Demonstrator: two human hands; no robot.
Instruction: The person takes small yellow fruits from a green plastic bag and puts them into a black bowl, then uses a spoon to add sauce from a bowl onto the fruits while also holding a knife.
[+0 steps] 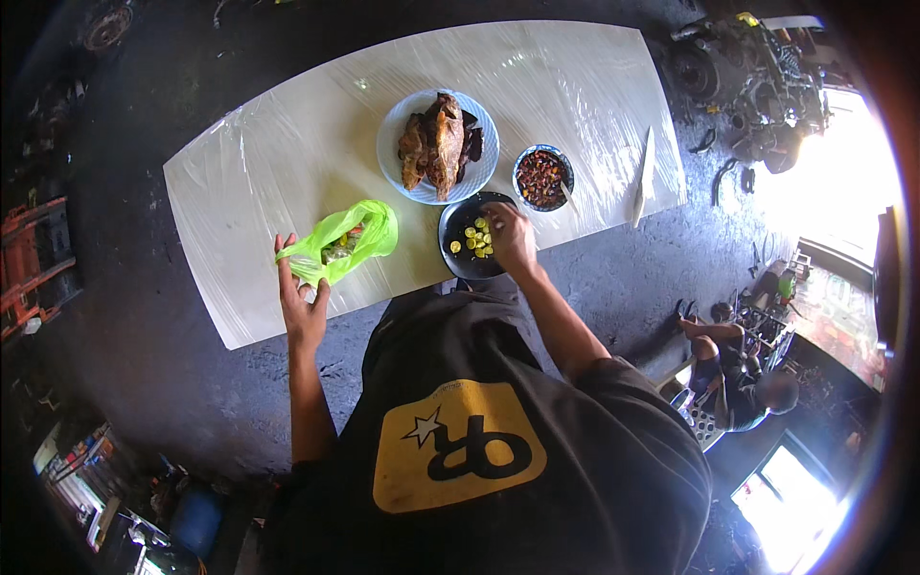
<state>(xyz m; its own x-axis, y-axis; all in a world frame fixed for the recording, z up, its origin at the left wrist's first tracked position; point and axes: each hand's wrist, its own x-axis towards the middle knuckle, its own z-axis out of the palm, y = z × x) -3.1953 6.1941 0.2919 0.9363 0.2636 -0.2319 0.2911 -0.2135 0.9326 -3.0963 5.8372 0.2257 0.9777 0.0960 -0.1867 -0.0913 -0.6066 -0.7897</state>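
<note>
1. A green plastic bag [343, 241] lies at the near edge of the table [249, 182], left of centre, pinched by the fingers of the left hand [302, 305].
2. The right hand [511, 240], fingers curled down, rests over a black plate [460, 254] of small yellow pieces [475, 240]; what it grips cannot be told.
3. Farther off stand a blue plate of fried fish [439, 144] and, to its right, a small bowl of dark relish [542, 178].
4. A knife [642, 182] lies at the right end.

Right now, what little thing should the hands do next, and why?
Probably the right hand lets go of the yellow pieces into the black bowl, since its fingers are right above it, while the left hand holds the green bag steady.
</note>
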